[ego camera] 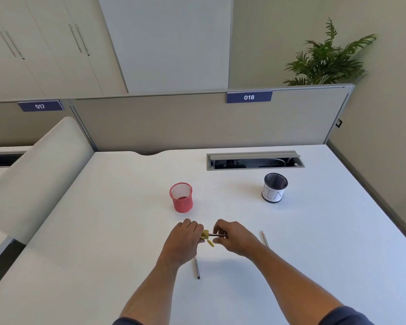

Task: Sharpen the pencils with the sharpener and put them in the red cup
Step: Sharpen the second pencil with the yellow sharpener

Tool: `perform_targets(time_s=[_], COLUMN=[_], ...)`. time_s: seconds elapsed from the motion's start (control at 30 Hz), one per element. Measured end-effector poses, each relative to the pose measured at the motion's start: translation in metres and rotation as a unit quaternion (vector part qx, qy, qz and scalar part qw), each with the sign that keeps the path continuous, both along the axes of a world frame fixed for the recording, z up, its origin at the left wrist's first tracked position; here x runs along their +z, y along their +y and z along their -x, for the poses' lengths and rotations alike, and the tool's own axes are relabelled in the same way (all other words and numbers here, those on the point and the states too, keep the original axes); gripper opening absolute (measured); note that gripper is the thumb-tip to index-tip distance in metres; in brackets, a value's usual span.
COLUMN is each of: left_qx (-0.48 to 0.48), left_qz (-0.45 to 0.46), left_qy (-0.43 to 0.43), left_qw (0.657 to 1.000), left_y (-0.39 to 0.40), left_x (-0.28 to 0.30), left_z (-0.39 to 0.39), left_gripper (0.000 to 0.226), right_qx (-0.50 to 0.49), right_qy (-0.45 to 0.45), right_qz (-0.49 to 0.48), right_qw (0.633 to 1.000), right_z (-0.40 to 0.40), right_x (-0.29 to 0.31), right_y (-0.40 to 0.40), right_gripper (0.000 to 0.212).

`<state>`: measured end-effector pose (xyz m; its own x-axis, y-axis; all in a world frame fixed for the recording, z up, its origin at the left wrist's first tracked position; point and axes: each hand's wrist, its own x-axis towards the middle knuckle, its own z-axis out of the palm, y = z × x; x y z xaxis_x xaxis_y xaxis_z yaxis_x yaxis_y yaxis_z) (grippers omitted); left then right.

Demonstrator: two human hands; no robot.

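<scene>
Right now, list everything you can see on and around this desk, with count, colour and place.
red cup: one, red mesh, upright, middle of the desk
bin cup: one, black mesh with a white label, right of the red cup
sharpener: one, yellow, in the left hand
held pencil: one, dark, tip in the sharpener
loose pencils: two, grey, one under the left wrist, one beside the right hand
desk: one, white
cable tray: one, grey, far edge
plant: one, green, behind the partition
left hand: holds the sharpener
right hand: grips the held pencil
</scene>
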<state>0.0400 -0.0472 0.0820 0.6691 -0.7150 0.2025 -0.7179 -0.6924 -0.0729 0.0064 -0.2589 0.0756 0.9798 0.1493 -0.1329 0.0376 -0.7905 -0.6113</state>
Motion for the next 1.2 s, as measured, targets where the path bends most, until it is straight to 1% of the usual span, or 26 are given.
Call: perform_targets(time_s=[0.07,0.13,0.23,0.3,0.43,0.53,0.63,0.73,0.8,0.87,0.93,0.97,1.03,1.1,1.2], left_qx=[0.002,0.004,-0.003,-0.007,-0.003,-0.002,-0.003,-0.007,-0.011,-0.01,-0.009,-0.009,-0.009,-0.009,-0.006], left_qz=[0.003,0.006,0.006,0.004,0.001,0.003,0.004,-0.005,-0.011,-0.012,-0.012,-0.011,-0.009,-0.005,-0.003], left_qy=[-0.001,0.001,0.0,-0.003,0.0,0.0,0.001,0.002,0.001,0.005,0.006,0.005,0.003,0.002,0.0], left_qw=[1.0,1.0,1.0,1.0,1.0,1.0,1.0,1.0,1.0,1.0,1.0,1.0,1.0,1.0,1.0], left_y=[-0.0008,-0.0012,-0.0009,-0.0003,0.0001,0.0,-0.002,-0.0028,-0.0026,-0.0029,-0.0027,-0.0024,-0.0022,-0.0025,-0.0021], left_x=[0.0003,0.0011,0.0015,0.001,-0.0003,0.0003,0.0009,0.001,0.0002,-0.0005,-0.0009,-0.0006,0.0005,0.0014,0.0019], left_z=[-0.0006,-0.0012,-0.0015,-0.0014,-0.001,-0.001,-0.0011,-0.0011,-0.0004,0.0003,0.0004,-0.0001,-0.0008,-0.0005,0.0001], left_gripper=[0.032,0.031,0.031,0.031,0.031,0.03,0.029,0.028,0.028,0.029,0.029,0.03,0.03,0.03,0.03], right_qx=[-0.03,-0.034,-0.013,-0.012,-0.003,-0.01,-0.031,-0.022,-0.026,-0.022,-0.008,0.0,-0.004,-0.027,-0.03], right_qy=[-0.032,-0.041,-0.01,0.011,0.006,-0.03,-0.062,-0.021,0.012,0.022,0.015,0.011,-0.001,-0.034,-0.051], right_qz=[0.014,0.031,0.047,0.039,0.008,0.024,0.041,0.052,0.034,0.017,0.004,0.0,0.005,0.026,0.048], right_qw=[0.999,0.998,0.999,0.999,1.0,0.999,0.997,0.998,0.999,0.999,1.0,1.0,1.0,0.999,0.997], right_z=[-0.0005,-0.0022,-0.0044,-0.005,-0.001,0.0012,0.0002,-0.0021,-0.0023,-0.0015,0.0001,0.0016,0.0032,0.003,-0.0001], right_x=[0.0021,0.0028,0.0049,0.0047,-0.0008,-0.0024,-0.0014,-0.001,-0.0012,-0.0015,-0.0037,-0.0031,-0.0032,-0.0005,0.0028], right_y=[0.0016,0.0033,0.0025,0.0021,0.0003,-0.0004,0.002,0.0009,-0.0014,-0.0019,-0.0023,-0.0023,-0.0017,-0.0001,0.0032], right_gripper=[0.011,0.013,0.026,0.03,0.018,0.013,0.017,0.031,0.035,0.031,0.02,0.018,0.018,0.013,0.017])
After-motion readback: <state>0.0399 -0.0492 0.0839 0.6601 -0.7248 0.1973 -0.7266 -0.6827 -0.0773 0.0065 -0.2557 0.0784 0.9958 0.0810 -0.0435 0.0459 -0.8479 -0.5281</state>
